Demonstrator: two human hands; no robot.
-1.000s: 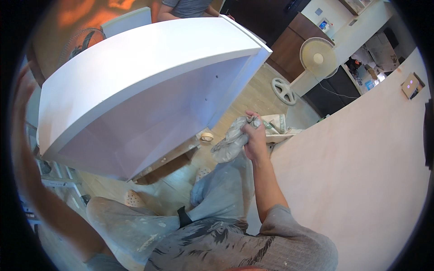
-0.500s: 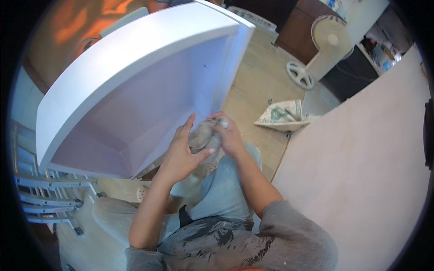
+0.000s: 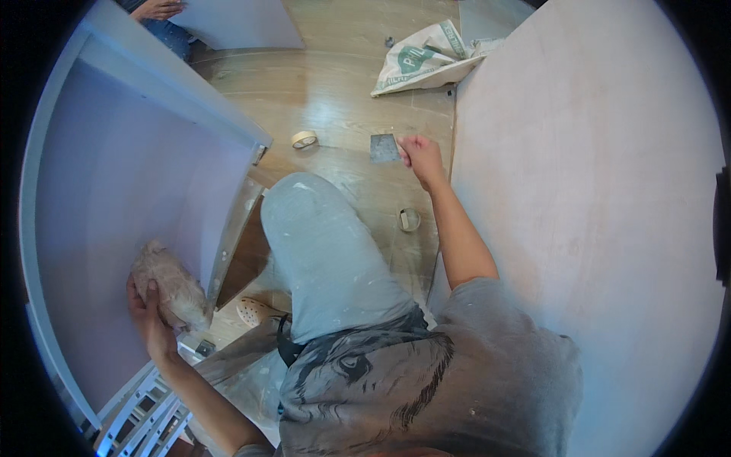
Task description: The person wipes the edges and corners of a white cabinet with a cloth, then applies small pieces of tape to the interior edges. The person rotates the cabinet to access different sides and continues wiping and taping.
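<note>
A crumpled beige rag (image 3: pixel 173 286) is in my left hand (image 3: pixel 154 324), the thumb lying over it and the fingers wrapped behind. That hand is at the lower front of the white cabinet (image 3: pixel 114 175), whose open inside faces me. Out to the right, my right hand (image 3: pixel 423 158) is closed, pinching the right edge of a flat grey square piece (image 3: pixel 384 148). Whether this is a scraper blade or a sheet of sandpaper I cannot tell. My bent knee (image 3: pixel 312 221) lies between the two hands.
On the floor are a roll of masking tape (image 3: pixel 304 140), a clear round roll (image 3: pixel 409 219) and a white-green sack (image 3: pixel 422 65). A large pale panel (image 3: pixel 586 190) borders the right side. Metal ladder rungs (image 3: pixel 145 415) show lower left. Another person's hand (image 3: pixel 160 9) appears upper left.
My hands were together at the rag; now they are apart. The left carries the rag left, while the right has reached right to the grey square. The view has swung downward and right.
</note>
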